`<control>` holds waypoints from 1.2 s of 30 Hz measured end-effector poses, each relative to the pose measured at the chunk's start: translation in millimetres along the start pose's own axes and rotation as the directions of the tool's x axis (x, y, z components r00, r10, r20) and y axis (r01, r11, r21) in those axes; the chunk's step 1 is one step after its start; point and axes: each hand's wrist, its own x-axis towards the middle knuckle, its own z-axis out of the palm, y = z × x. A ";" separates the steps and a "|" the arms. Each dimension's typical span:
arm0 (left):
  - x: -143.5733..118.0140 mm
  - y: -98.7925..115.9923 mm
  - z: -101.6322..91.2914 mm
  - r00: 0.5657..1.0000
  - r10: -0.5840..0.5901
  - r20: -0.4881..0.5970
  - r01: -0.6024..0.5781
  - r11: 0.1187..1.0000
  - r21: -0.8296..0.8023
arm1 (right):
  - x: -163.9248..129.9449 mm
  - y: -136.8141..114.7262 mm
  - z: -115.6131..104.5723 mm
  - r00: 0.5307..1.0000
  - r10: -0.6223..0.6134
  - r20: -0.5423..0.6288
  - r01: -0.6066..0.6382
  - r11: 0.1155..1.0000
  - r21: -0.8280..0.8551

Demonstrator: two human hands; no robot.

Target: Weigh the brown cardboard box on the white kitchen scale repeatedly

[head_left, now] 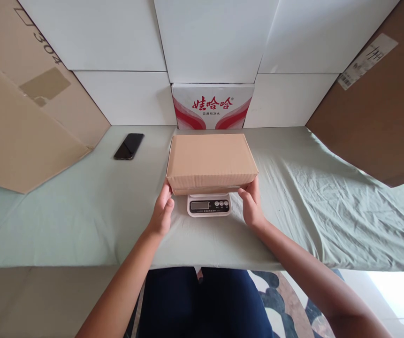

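Observation:
A closed brown cardboard box [211, 161] rests on a small white digital scale [209, 205], whose display and buttons stick out at the front. My left hand [162, 211] is at the box's near left corner with fingers touching its lower edge. My right hand [251, 204] is at the near right corner, fingers under that edge. Whether the hands bear the box's weight cannot be told.
A black phone [129, 146] lies on the green cloth-covered table [82, 216] at the back left. A red-and-white printed carton [212, 109] stands behind the box. Large cardboard sheets [19, 117] lean at left and right [381, 103]; white panels form the back wall.

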 end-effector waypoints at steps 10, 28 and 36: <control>2.7 -3.3 -7.1 0.996 0.059 -0.074 -0.059 0.998 -0.007 | 6.6 -1.0 -6.3 0.992 0.024 -0.123 -0.010 0.994 0.107; 7.6 -3.6 -16.1 0.980 0.041 -0.196 -0.063 0.992 -0.105 | 33.4 14.3 -37.3 0.904 0.243 -0.351 -0.147 0.949 0.278; 7.7 -1.7 -14.8 0.981 0.022 -0.195 -0.048 0.990 -0.132 | 34.8 7.1 -34.2 0.896 0.283 -0.343 -0.182 0.937 0.298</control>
